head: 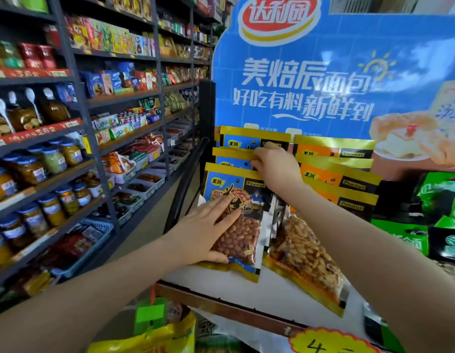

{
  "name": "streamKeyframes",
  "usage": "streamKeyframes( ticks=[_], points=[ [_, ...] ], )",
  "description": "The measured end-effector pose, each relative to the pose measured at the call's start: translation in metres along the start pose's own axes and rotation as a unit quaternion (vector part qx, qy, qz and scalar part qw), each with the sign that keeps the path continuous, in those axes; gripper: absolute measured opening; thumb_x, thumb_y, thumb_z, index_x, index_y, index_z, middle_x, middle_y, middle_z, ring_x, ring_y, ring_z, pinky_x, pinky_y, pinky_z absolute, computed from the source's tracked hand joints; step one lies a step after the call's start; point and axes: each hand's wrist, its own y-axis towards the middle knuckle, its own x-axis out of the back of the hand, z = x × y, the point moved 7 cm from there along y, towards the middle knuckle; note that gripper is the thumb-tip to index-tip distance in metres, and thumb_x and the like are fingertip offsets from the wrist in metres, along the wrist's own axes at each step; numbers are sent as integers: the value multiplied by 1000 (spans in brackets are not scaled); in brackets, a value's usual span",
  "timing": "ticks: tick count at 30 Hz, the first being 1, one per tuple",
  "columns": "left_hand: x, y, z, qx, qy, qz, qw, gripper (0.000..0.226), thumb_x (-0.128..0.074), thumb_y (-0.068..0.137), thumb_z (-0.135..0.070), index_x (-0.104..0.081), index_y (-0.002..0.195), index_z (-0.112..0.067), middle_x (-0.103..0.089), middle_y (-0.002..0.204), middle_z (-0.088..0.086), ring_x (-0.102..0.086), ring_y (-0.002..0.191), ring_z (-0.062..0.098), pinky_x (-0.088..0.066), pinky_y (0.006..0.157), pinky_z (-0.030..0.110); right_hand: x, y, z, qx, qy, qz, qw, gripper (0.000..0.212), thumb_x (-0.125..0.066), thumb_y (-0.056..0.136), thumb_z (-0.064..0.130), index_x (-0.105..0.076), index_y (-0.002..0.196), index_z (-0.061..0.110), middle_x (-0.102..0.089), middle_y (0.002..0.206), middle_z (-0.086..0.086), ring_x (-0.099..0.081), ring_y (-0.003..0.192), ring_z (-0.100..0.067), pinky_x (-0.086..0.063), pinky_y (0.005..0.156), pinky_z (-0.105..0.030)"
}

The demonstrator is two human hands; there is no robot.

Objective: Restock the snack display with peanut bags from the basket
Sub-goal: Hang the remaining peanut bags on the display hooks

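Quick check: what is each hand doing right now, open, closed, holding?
Left hand: open, flat against the front blue peanut bag.
Right hand: grip pinching a blue bag's top edge.

left hand [211, 231]: flat, fingers spread, arm extended | right hand [273, 165]: raised higher, fingers pinched in grip

Dark metal shelving [94, 108] stocked with jars and snacks, blue promotional board [310, 80]

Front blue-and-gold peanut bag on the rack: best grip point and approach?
Pinch the flat gold top strip of the front blue-and-gold peanut bag, coming from above-front. The lower body bulges with peanuts under the left hand; the right hand pinches a header strip behind.
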Motion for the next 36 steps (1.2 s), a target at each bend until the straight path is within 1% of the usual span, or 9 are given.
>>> streamKeyframes(
  ticks=[3,7,13,18,23,28,32,33,36],
  points=[
    [-1,10,-1,-5,-12,11,1000,103,-53,76,-66,14,145,-29,25,154,2,16,143,22,2,112,35,4,7,-4,3,-63,-38,997,40,-51,92,26,-46,128,12,-48,129,-14,-43,121,-35,-36,98,-46],
    [-1,12,-2,-11,-16,20,1000,104,-54,75,-65,16,144,-30,27,153,0,18,142,19,5,111,36,22,21,-1,50,-73,-109,990,41,-47,94,17,-40,134,10,-43,136,-15,-39,123,-37,-34,100,-47],
    [5,-1,-1,6,-37,-24,999,104,-53,75,-66,10,146,-26,22,155,1,22,132,8,15,102,29,19,40,9,96,-26,-65,993,19,-40,96,11,-52,111,9,-57,113,-14,-51,107,-35,-41,78,-41],
    [6,-6,3,3,-1,-39,999,102,-50,70,-70,-3,147,-21,1,157,10,-7,144,23,1,108,35,8,47,17,91,-95,6,991,27,-37,97,8,-49,119,16,-64,102,-15,-61,90,-36,-39,60,-34],
    [2,-6,4,0,22,-20,1000,99,-40,67,-73,-14,144,-16,-17,155,15,-26,139,30,-16,106,39,-3,43,16,84,59,125,987,29,-34,100,21,-50,123,13,-60,115,-17,-56,105,-35,-43,78,-37],
    [5,-1,3,-12,31,-44,998,101,-36,64,-75,-23,141,-11,-30,149,19,-35,135,32,-29,105,40,1,47,22,83,10,62,995,29,-38,98,27,-51,121,15,-62,112,-12,-57,106,-36,-48,80,-41],
    [-2,-1,4,-10,-2,-28,1000,106,-44,70,-72,-2,147,-12,2,156,16,-5,144,29,-13,114,38,45,15,16,111,-82,-234,962,21,-58,83,17,-65,103,11,-67,101,-14,-62,88,-36,-50,69,-40],
    [-1,-1,4,-7,-3,-32,999,106,-46,72,-71,2,147,-13,7,156,15,1,145,28,-8,114,36,44,5,11,127,-82,-242,959,17,-58,84,15,-67,98,10,-67,96,-14,-63,83,-36,-51,64,-39],
    [-1,-1,5,6,2,-25,1000,105,-44,75,-70,8,146,-12,13,156,14,8,144,26,-9,114,35,2,-11,-2,79,-40,-16,996,26,-47,94,25,-61,111,10,-60,112,-13,-57,104,-35,-52,77,-45]
  ],
)
